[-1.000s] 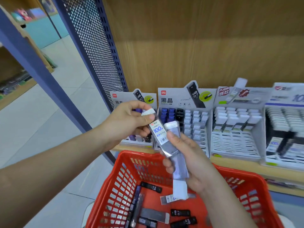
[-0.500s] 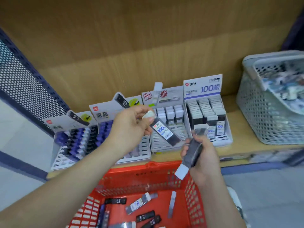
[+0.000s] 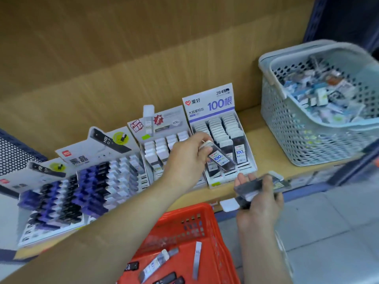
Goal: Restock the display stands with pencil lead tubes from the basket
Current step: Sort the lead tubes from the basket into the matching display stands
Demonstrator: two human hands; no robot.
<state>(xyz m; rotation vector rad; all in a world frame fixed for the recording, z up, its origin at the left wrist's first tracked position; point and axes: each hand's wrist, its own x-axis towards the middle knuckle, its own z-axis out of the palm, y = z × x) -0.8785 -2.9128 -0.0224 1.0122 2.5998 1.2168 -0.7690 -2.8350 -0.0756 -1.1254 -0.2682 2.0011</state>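
My left hand [image 3: 185,160] pinches a dark lead tube with a white cap and a "100" label [image 3: 220,157], holding it tilted over the front rows of the "100" display stand [image 3: 211,103]. Lower right, my right hand [image 3: 259,199] grips a few more dark tubes [image 3: 254,186] just in front of the shelf edge. The red basket [image 3: 207,218] sits below my arms with several loose tubes [image 3: 155,265] on its bottom.
Three more display stands line the wooden shelf to the left: a white-capped one [image 3: 162,124] and two with blue and black tubes [image 3: 106,177]. A grey perforated basket [image 3: 303,136] full of small packets stands on the shelf at the right.
The view has swung further right and closer. My left hand has carried its tube rightward onto the "100" stand. My right hand has turned its tubes flatter, near the shelf edge.
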